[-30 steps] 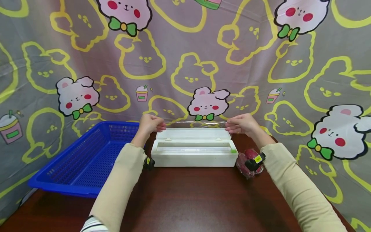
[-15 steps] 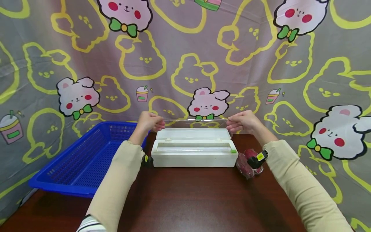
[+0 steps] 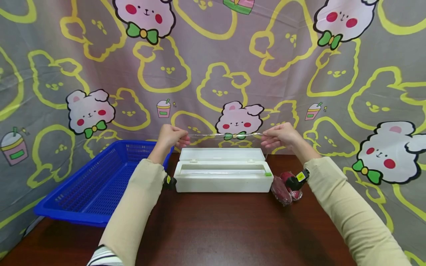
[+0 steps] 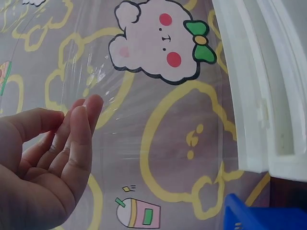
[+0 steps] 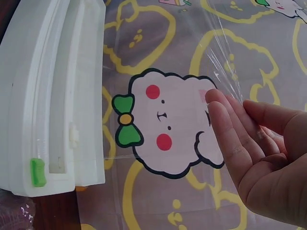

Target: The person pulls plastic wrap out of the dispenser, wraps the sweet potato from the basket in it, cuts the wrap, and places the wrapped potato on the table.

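A clear sheet of plastic wrap is stretched between my two hands, above and behind a white wrap dispenser whose lid is tipped back. My left hand pinches the wrap's left corner between thumb and fingers. At the right corner my right hand pinches it the same way. In the left wrist view the film fans out in creases from the fingertips. A small green slider sits at the dispenser's right end, and a roll of film shows inside the slot.
To the left stands a blue plastic basket with slotted walls. Two reddish plastic-wrapped items lie right of the dispenser, partly behind the right wrist camera. The dark wooden table meets a cartoon-printed curtain at the back.
Both hands have risen a little from just behind the dispenser's lid, drawing the plastic wrap upward between them. The dispenser, basket and wrapped items stay in place.
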Tool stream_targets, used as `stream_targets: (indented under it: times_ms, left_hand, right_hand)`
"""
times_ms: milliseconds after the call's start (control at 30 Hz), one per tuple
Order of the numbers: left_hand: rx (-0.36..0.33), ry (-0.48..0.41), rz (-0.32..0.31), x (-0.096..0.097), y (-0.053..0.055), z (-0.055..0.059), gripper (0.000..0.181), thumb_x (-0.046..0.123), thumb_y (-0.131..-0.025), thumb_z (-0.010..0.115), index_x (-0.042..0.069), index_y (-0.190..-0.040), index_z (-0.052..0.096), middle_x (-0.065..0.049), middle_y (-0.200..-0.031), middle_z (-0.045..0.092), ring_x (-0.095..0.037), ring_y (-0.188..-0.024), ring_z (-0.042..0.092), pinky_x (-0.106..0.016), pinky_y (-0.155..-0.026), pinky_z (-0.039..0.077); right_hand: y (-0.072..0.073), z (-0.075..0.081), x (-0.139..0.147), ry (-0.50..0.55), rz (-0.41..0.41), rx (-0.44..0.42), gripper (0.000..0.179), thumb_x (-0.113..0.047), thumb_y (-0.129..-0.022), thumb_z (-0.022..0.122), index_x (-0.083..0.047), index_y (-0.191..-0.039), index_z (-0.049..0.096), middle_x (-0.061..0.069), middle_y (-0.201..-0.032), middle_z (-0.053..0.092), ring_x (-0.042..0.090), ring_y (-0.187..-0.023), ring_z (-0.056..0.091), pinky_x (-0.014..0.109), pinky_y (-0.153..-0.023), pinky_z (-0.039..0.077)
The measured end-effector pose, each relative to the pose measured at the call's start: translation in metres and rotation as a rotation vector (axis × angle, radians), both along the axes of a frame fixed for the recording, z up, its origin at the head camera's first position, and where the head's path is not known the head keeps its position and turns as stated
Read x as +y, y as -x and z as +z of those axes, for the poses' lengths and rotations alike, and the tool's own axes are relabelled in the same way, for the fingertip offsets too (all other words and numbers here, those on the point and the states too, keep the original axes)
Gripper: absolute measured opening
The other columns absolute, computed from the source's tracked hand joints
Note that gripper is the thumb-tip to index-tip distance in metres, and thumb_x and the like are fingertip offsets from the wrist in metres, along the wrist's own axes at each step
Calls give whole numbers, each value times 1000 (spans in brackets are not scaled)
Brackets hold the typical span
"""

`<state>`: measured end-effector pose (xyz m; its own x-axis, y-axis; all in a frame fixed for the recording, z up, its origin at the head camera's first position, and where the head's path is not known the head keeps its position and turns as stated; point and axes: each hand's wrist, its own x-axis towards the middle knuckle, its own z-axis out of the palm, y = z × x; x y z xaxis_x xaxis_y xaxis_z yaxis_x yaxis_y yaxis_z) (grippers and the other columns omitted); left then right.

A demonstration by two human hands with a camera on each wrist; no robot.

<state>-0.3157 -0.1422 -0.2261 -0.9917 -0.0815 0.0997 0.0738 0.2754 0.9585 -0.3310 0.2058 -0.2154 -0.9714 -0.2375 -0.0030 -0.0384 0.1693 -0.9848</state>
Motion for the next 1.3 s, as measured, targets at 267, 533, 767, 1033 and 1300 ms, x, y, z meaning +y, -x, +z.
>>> stream_targets:
  times_ms: [267,533,767,1033,1300]
  left_hand:
    - [7,30,1,1,0,9,22,7,-85,57,-11,-96,63,-10,-68,65,-25,-67,65,-26,-51,50]
    - [15,-2,-12,1,0,17,22,5,-84,57,-13,-96,62,-9,-65,63,-22,-60,65,-35,-61,52]
    - [27,40,-4,1,1,25,23,4,-83,56,-14,-96,61,-7,-62,63,-18,-55,63,-31,-57,52]
    - [35,1,11,4,3,33,20,3,-84,55,-14,-94,61,-9,-62,63,-18,-53,63,-33,-59,52]
    - [64,-42,1,4,4,39,19,0,-84,55,-16,-92,59,-9,-59,61,-16,-49,61,-32,-55,52]
  right_hand:
    - [-2,8,2,-1,16,8,23,-1,-88,52,-6,-70,65,9,-69,66,23,-65,65,34,-59,52]
    - [-4,16,3,10,56,3,24,-1,-89,51,-6,-70,65,11,-72,66,23,-66,65,34,-60,52]
    - [-5,25,3,6,60,-6,24,-2,-89,51,-6,-70,66,12,-73,66,22,-65,65,33,-60,52]
    - [-3,32,2,-22,21,28,24,-2,-89,51,-6,-71,67,13,-74,66,23,-65,65,34,-59,52]
    - [-3,42,-1,-44,9,59,21,-2,-88,52,-3,-72,65,11,-71,66,25,-65,65,40,-64,51]
